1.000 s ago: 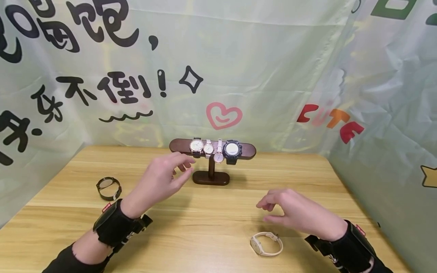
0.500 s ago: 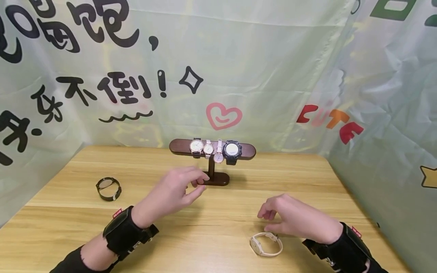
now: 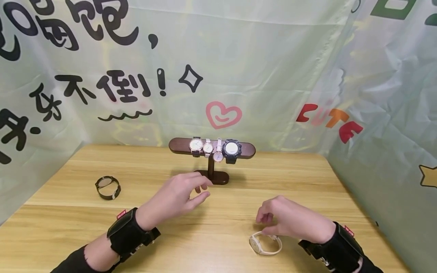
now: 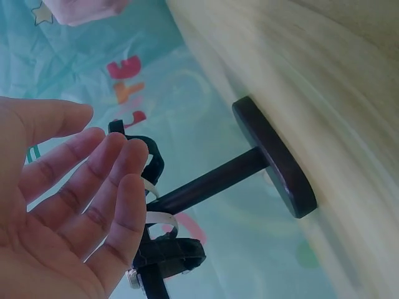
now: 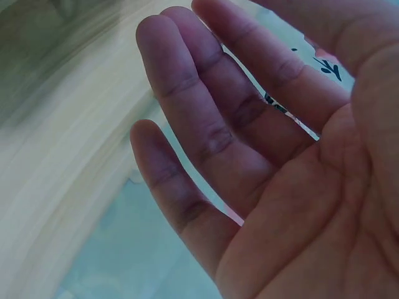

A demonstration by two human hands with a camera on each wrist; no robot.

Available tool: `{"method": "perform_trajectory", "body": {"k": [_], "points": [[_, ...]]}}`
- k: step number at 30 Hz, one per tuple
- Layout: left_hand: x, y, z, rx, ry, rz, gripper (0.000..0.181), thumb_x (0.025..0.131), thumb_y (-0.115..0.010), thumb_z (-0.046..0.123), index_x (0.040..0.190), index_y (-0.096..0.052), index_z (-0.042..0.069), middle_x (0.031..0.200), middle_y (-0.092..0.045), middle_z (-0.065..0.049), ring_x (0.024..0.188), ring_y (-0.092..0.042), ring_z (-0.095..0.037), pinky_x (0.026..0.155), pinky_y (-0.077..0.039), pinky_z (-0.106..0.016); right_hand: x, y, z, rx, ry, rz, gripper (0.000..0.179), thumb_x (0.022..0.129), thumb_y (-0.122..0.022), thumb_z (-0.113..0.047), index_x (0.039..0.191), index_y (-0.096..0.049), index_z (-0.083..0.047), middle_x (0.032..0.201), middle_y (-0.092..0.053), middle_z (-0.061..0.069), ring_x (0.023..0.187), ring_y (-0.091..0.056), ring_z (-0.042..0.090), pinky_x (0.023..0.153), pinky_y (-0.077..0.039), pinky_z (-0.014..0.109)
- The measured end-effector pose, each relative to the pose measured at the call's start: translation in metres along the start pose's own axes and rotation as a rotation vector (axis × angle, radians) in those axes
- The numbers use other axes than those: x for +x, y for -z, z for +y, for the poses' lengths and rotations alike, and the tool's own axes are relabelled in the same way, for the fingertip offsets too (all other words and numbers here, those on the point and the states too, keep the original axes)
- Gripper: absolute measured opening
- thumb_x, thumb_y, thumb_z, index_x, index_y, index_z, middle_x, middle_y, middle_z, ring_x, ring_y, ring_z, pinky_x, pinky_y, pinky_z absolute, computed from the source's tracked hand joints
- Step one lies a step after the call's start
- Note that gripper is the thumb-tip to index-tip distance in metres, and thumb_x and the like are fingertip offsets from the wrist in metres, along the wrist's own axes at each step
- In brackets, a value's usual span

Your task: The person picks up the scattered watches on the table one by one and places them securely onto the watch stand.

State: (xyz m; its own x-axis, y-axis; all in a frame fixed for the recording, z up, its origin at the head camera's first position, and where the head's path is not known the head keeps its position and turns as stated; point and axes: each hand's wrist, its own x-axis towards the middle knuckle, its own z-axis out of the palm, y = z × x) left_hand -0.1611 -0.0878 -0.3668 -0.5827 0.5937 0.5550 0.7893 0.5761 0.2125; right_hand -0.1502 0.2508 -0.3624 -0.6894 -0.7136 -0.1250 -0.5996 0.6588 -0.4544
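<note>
My left hand (image 3: 177,195) hovers over the table in front of the dark wooden watch stand (image 3: 177,146), its fingers loosely bent and holding nothing. In the left wrist view, the left palm (image 4: 62,243) overlaps part of the stand's bar, while the stand's base (image 4: 274,156) shows to the right. My right hand (image 3: 290,220) is just above a white-strapped watch (image 3: 264,252) lying on its side, with the thumb overlapping the strap's far edge in the head view. Relaxed, slightly spread right fingers (image 5: 206,118) hold nothing in the right wrist view.
Several watches hang on the stand's bar, including a black chunky watch (image 3: 231,149) and a dark-strapped round watch (image 3: 196,145). Another black watch (image 3: 107,188) lies at the table's left. Printed cloth (image 3: 273,76) hangs behind and beside the wooden table (image 3: 222,235).
My left hand has drawn back from the stand's bar, toward me and slightly right. The right hand has lowered toward the white watch. The watches keep their places.
</note>
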Motion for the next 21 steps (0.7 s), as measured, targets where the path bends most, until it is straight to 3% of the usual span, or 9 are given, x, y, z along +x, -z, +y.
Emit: {"method": "perform_trajectory", "body": {"k": [21], "points": [[-0.0013,-0.0049,0.0042,-0.001,0.054,-0.066,0.012,0.098,-0.079,0.02,0.109,-0.078,0.017,0.098,-0.078,0.005,0.083,-0.071,-0.006,0.069,-0.057,-0.018,0.0064,-0.0093,0.0017,0.04,0.023,-0.018,0.017,0.087,-0.089,-0.009,0.096,-0.081,-0.021,0.087,-0.071,-0.018,0.073,-0.058,-0.009,0.066,-0.057,0.016]]}}
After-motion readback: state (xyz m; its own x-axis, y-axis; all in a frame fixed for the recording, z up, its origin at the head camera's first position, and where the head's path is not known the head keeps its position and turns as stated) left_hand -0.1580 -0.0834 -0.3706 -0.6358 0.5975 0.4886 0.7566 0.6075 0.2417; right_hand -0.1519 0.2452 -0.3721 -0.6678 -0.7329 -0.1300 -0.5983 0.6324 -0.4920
